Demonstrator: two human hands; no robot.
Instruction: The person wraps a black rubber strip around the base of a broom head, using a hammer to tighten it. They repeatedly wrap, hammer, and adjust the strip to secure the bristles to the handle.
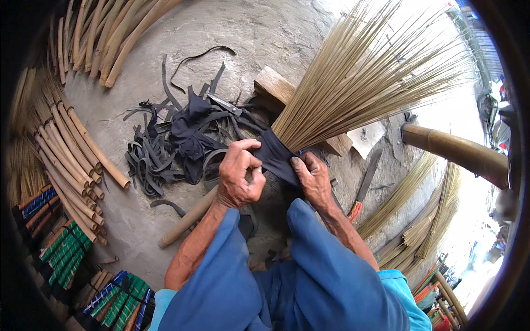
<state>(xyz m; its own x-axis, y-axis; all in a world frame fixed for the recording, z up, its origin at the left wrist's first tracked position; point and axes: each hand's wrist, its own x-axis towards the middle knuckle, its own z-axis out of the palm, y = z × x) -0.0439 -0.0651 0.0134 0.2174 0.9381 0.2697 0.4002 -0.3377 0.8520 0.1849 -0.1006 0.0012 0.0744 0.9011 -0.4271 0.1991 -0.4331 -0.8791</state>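
A broom head of long straw bristles (342, 88) fans out toward the upper right. Dark cloth (274, 154) is wrapped around its narrow base. My left hand (241, 174) is closed, with curled fingers on the cloth's left edge. On the other side, my right hand (312, 179) pinches the cloth between thumb and fingers. A bamboo handle (190, 218) slants from the lower left to behind my left hand; its join with the bristles is hidden.
Black strips (149, 160) and dark cloth scraps (190, 132) lie left of the broom, with scissors (225, 105) on them. A wooden block (273, 85) lies behind. Rightward are a knife (369, 176), straw bundles (425, 220) and a thick bamboo pole (455, 151). Bamboo-handled brooms (72, 160) line the left.
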